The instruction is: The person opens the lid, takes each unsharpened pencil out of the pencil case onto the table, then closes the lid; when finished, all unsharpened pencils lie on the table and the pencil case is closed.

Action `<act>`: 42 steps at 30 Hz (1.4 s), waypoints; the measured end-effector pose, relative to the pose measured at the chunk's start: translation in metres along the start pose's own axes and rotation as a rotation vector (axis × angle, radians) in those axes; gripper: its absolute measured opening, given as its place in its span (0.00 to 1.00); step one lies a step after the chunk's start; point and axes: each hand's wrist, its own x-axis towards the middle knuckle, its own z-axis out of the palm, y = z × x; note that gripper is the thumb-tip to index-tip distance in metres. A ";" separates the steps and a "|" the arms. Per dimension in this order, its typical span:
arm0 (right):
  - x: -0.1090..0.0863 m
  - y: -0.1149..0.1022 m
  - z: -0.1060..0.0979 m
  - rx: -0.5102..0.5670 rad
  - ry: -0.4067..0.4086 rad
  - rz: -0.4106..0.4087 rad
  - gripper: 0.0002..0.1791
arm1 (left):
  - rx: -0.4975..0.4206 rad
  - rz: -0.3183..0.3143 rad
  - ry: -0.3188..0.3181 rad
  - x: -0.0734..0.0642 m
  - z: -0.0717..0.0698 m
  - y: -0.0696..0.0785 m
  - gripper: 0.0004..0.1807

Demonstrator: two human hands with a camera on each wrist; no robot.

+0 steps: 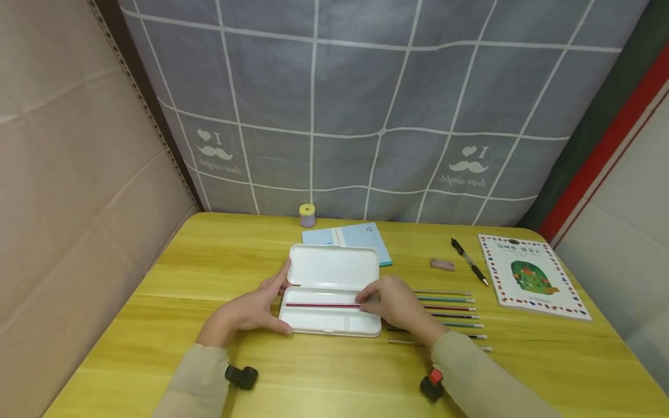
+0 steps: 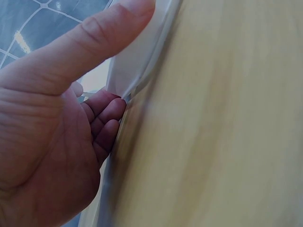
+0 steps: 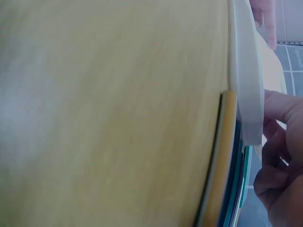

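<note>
A white pencil case (image 1: 334, 328) lies open on the table, its lid (image 1: 334, 267) tilted back. Inside it runs a dark red pencil (image 1: 319, 305). My right hand (image 1: 392, 302) pinches that pencil near its right end, fingertips over the case's right side. At the case's left end, my left hand (image 1: 253, 307) holds it, thumb at the front corner and fingers by the hinge side. The left wrist view shows curled fingers (image 2: 106, 113) right at the case's edge. Several pencils (image 1: 455, 325) lie side by side under and beyond my right wrist.
Behind the lid lies a light blue notebook (image 1: 360, 235), with a yellow-topped purple spool (image 1: 307, 215) at the table's back edge. On the right are a pink eraser (image 1: 442, 265), a black pen (image 1: 469, 261) and a picture booklet (image 1: 533, 278). A grey curtain (image 1: 345, 104) hangs behind.
</note>
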 end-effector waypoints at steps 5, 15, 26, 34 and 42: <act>-0.003 0.004 -0.007 0.046 0.006 -0.078 0.06 | -0.001 0.000 0.000 0.001 0.000 0.001 0.82; -0.012 0.012 -0.020 0.170 0.040 -0.190 0.09 | 0.003 -0.015 -0.002 -0.001 -0.001 -0.003 0.82; -0.032 0.053 -0.052 0.169 0.125 -0.144 0.09 | -0.006 -0.011 0.003 -0.001 -0.001 -0.003 0.82; -0.052 0.089 -0.072 0.110 0.215 -0.129 0.09 | -0.003 -0.007 -0.003 0.000 -0.001 -0.002 0.82; -0.075 0.110 -0.091 0.020 0.241 0.019 0.10 | -0.009 0.005 -0.007 0.002 -0.002 -0.001 0.82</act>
